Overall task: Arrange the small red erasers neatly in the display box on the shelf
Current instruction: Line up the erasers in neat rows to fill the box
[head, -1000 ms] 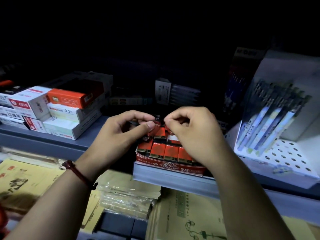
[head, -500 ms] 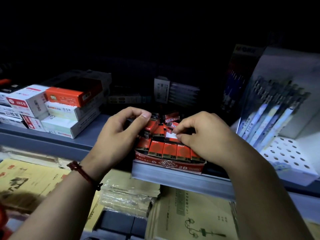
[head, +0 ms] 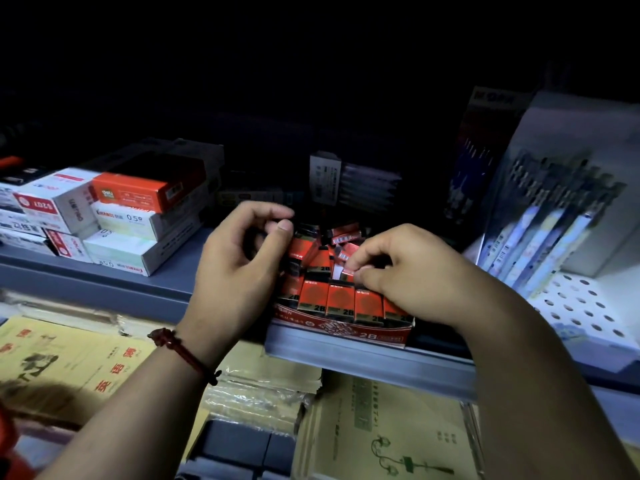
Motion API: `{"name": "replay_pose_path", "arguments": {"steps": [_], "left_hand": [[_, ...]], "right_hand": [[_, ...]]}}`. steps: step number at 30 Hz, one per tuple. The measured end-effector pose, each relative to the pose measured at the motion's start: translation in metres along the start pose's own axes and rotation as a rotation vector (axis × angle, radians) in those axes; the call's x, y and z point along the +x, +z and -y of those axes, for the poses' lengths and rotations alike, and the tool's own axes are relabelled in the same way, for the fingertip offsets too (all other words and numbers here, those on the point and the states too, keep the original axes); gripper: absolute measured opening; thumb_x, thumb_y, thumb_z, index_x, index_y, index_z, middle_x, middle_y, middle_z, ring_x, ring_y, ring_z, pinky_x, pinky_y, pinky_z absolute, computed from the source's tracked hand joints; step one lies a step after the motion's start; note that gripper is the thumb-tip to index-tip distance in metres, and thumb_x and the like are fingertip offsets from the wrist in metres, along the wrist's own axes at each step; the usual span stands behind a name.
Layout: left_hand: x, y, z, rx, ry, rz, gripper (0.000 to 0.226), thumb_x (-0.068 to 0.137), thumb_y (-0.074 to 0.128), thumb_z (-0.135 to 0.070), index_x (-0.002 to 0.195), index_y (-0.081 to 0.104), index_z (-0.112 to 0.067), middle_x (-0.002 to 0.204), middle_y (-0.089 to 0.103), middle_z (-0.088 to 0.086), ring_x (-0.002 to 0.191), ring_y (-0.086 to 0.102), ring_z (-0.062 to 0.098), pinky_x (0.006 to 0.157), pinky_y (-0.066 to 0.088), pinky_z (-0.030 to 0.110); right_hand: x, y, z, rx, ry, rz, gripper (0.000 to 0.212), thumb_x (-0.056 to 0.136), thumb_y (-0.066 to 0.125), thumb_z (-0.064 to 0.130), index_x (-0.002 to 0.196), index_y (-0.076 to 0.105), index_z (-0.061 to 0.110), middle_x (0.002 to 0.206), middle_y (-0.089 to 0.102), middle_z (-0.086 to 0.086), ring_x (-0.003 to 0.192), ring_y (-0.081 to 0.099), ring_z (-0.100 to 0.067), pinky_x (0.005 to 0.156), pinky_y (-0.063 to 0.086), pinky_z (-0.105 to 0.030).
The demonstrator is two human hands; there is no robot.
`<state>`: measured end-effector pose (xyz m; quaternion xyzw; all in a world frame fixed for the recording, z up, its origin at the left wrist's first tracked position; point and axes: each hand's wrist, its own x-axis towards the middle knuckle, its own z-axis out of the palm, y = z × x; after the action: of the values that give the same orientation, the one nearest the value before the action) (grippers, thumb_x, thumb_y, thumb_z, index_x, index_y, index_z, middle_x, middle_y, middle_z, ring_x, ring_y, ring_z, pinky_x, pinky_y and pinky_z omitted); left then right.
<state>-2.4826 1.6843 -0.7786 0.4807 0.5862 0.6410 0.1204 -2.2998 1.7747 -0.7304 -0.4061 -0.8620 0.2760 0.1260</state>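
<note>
Now the small red paper-sleeved erasers [head: 341,301] stand in a tidy front row in the red printed cardboard display box [head: 346,332], at the grey metal shelf [head: 363,358]'s front lip, with a loose jumble behind. The right hand [head: 412,271] has dropped from that jumble to just behind the row, its grip pinching a white-ended eraser [head: 347,271]. The left hand [head: 239,258], to its left, has curled back; whether its grip holds anything, I cannot tell. A second row looks to be starting.
</note>
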Motion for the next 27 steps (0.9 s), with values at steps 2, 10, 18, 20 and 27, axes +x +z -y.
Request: {"name": "replay_pose_path", "arguments": {"steps": [2,10,18,20,27], "left_hand": [[-0.001,-0.002,-0.005,0.047,0.116,-0.062,0.014,0.1,0.061,-0.008,0.101,0.068,-0.02,0.09,0.064,0.017,0.076,0.059,0.013,0.067,0.046,0.009],[0.0,-0.003,-0.02,0.418,0.373,0.156,0.027,0.092,0.063,-0.02,0.114,0.07,-0.033,0.105,0.065,-0.019,0.102,0.057,0.01,0.096,0.041,0.041],[0.001,-0.006,-0.024,0.508,0.328,0.285,0.04,0.081,0.071,-0.048,0.121,0.067,-0.045,0.104,0.067,-0.027,0.106,0.054,0.003,0.099,0.033,0.034],[0.0,-0.005,-0.024,0.48,0.328,0.254,0.035,0.078,0.073,-0.052,0.112,0.068,-0.044,0.1,0.068,-0.027,0.104,0.055,0.004,0.099,0.035,0.035],[-0.005,0.003,-0.022,0.501,0.301,0.189,0.04,0.069,0.068,-0.071,0.093,0.063,-0.039,0.096,0.064,-0.024,0.102,0.052,0.004,0.092,0.033,0.031]], "right_hand": [[0.0,0.001,0.0,0.003,-0.004,-0.02,0.015,0.099,0.062,0.018,0.096,0.076,0.023,0.048,0.056,0.022,0.036,0.046,0.001,0.038,0.031,-0.01],[-0.007,-0.004,0.008,0.101,-0.084,-0.219,0.014,0.101,0.059,0.026,0.097,0.071,0.033,0.079,0.065,0.015,0.067,0.06,0.005,0.056,0.04,-0.011],[-0.009,-0.008,0.007,0.42,-0.136,-0.165,0.014,0.093,0.072,0.016,0.103,0.07,0.026,0.086,0.077,0.001,0.082,0.07,-0.032,0.08,0.057,-0.05],[-0.007,-0.008,0.006,0.459,-0.123,-0.162,0.016,0.092,0.074,0.019,0.106,0.067,0.023,0.084,0.078,0.0,0.071,0.067,-0.03,0.068,0.055,-0.047],[-0.005,-0.007,0.001,0.681,-0.021,-0.169,0.02,0.089,0.075,0.008,0.105,0.066,0.012,0.08,0.077,-0.009,0.062,0.062,-0.018,0.053,0.046,-0.028]]}}
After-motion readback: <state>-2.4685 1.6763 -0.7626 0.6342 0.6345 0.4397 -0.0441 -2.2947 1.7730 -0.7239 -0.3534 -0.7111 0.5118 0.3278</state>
